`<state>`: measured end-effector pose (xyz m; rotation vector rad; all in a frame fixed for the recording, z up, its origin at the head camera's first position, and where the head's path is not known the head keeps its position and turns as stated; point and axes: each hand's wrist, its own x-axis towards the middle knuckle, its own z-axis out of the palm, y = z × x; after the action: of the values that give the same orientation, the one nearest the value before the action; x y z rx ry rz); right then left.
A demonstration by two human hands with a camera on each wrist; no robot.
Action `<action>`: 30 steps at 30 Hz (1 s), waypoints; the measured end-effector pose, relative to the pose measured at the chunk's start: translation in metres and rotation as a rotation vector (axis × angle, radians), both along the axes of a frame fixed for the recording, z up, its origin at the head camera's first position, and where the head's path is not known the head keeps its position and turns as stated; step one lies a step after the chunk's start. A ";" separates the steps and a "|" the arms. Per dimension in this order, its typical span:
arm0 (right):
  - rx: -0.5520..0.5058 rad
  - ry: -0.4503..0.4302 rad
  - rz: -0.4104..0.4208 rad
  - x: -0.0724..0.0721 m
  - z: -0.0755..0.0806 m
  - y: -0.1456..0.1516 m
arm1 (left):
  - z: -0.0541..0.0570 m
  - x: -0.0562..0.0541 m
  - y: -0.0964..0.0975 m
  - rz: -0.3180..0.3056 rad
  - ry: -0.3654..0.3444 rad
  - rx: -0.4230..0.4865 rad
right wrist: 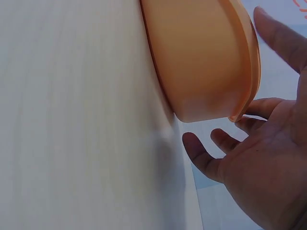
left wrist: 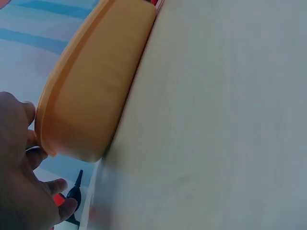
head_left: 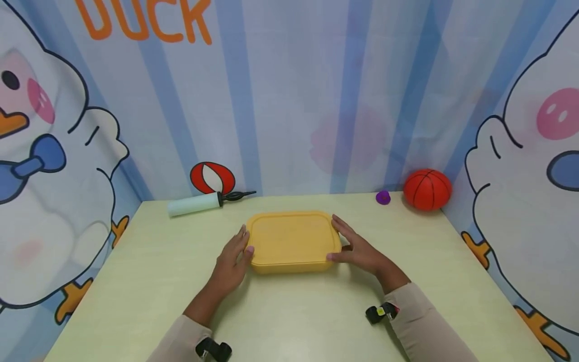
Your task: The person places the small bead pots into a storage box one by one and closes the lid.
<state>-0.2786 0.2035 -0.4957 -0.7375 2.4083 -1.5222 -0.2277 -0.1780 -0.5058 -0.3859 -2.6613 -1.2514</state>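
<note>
A yellow lidded box (head_left: 294,239) lies flat on the pale table, long side toward me, its lid on. At its left end is my left hand (head_left: 231,266), fingers fairly straight along the side and thumb by the near corner. The left wrist view shows those fingertips (left wrist: 36,155) at the lid's rim. My right hand (head_left: 359,251) is at the other end, thumb by the near right corner and fingers reaching along the side. In the right wrist view, two fingers (right wrist: 264,108) meet the rim while the others spread below it.
A pale green hand pump (head_left: 194,203) with a black nozzle lies at the back left. Toward the back right sit a small purple object (head_left: 383,197) and a red basketball (head_left: 427,189). A striped, duck-printed curtain (head_left: 294,100) encloses the table's back and sides.
</note>
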 end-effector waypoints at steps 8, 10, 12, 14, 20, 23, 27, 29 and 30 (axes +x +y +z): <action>0.013 -0.010 -0.021 0.001 0.002 0.000 | -0.002 -0.005 -0.005 -0.019 -0.040 -0.114; 0.020 -0.012 -0.026 0.000 0.003 -0.001 | -0.002 -0.005 -0.005 -0.017 -0.036 -0.144; 0.029 -0.006 -0.026 -0.001 0.003 -0.001 | 0.000 -0.005 -0.005 -0.020 -0.022 -0.151; 0.031 -0.001 -0.023 -0.002 0.003 -0.003 | 0.001 -0.004 -0.006 -0.025 -0.020 -0.140; 0.022 -0.002 -0.001 -0.003 0.003 -0.005 | -0.002 -0.004 -0.013 -0.034 -0.042 -0.131; 0.035 0.006 -0.001 -0.002 0.002 -0.004 | -0.004 -0.004 -0.016 -0.045 -0.061 -0.164; 0.058 0.010 -0.012 0.000 0.002 -0.001 | -0.003 -0.001 -0.017 -0.045 -0.074 -0.232; 0.067 0.013 -0.010 0.001 0.002 -0.001 | -0.001 0.000 -0.016 -0.033 -0.074 -0.274; 0.072 0.015 -0.009 0.001 0.003 0.000 | 0.000 0.001 -0.016 -0.025 -0.079 -0.296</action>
<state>-0.2773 0.2031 -0.4931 -0.7261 2.4661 -1.4302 -0.2268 -0.1935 -0.5058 -0.4185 -2.9244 -0.8950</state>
